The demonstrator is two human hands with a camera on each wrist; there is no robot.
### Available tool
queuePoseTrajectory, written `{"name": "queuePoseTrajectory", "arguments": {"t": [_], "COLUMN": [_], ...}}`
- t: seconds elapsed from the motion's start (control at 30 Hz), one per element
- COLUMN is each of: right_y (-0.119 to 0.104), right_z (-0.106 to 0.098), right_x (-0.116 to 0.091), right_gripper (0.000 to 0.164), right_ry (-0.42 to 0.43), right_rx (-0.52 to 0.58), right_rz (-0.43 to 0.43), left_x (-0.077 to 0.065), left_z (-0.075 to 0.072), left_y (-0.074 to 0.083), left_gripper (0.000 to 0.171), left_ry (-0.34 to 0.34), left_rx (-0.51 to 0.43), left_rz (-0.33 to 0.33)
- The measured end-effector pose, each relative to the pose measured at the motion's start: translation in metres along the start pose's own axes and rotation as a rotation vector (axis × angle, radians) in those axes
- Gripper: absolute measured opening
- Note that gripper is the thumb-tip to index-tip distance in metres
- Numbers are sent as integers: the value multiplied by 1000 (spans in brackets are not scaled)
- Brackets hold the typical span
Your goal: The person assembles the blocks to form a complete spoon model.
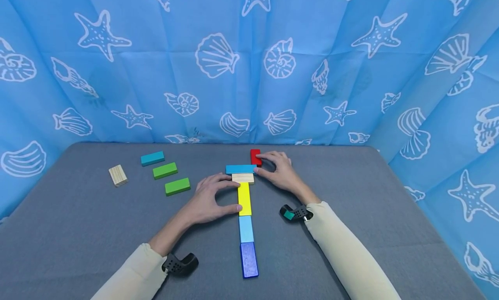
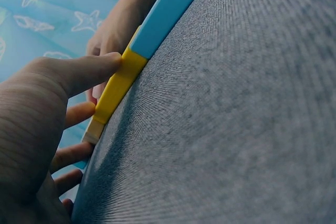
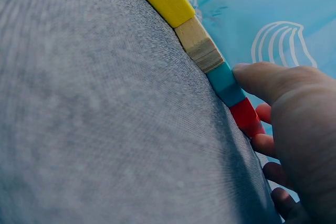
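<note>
A row of wooden blocks runs away from me: a dark blue block (image 1: 249, 261), a light blue block (image 1: 246, 229), then a yellow block (image 1: 244, 199). Across its far end lie a plain wood block (image 1: 242, 178) and a blue block (image 1: 238, 168). A red block (image 1: 255, 157) stands lengthwise behind that blue block's right end. My left hand (image 1: 212, 198) touches the yellow block's left side with thumb and index finger spread apart. My right hand (image 1: 280, 172) has its thumb at the blue block's right end and its index finger on the red block (image 3: 247, 116).
Left of the row lie a plain wood block (image 1: 118, 175), a blue block (image 1: 152, 158) and two green blocks (image 1: 177, 186) on the grey cloth-covered table (image 1: 312, 256). A blue curtain (image 1: 163, 66) with white shells hangs behind the table. Both wrists wear black bands.
</note>
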State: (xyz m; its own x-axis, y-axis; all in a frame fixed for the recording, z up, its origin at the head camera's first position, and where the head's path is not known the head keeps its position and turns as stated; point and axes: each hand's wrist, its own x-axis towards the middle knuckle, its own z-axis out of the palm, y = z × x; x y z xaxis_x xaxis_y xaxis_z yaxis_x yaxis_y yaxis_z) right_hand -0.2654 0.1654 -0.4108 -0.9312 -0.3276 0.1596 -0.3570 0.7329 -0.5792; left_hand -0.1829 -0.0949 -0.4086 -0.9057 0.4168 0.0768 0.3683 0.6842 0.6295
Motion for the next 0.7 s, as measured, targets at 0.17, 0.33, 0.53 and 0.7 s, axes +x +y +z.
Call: {"name": "queuePoseTrajectory", "arguments": {"t": [0.17,0.33,0.53,0.7], "right_y": [1,0,0,0], "right_z": [1,1,1,1], "right_x": [0,0,-1,-1], "right_gripper": [56,55,55,56], "right_ry": [6,8,9,13], "right_rx": [2,1,1,5], "right_rz": [-4,-9,-15,-20], "left_x": [0,0,0,-1], "left_z": [0,0,-4,-21], "left_y": [-1,-1,2,6], "left_gripper": [61,61,61,64], "left_ry": [-1,-6,0,46], "left_rx": [-2,-6,-22,-36], "left_rz": [6,1,-4,-15]}}
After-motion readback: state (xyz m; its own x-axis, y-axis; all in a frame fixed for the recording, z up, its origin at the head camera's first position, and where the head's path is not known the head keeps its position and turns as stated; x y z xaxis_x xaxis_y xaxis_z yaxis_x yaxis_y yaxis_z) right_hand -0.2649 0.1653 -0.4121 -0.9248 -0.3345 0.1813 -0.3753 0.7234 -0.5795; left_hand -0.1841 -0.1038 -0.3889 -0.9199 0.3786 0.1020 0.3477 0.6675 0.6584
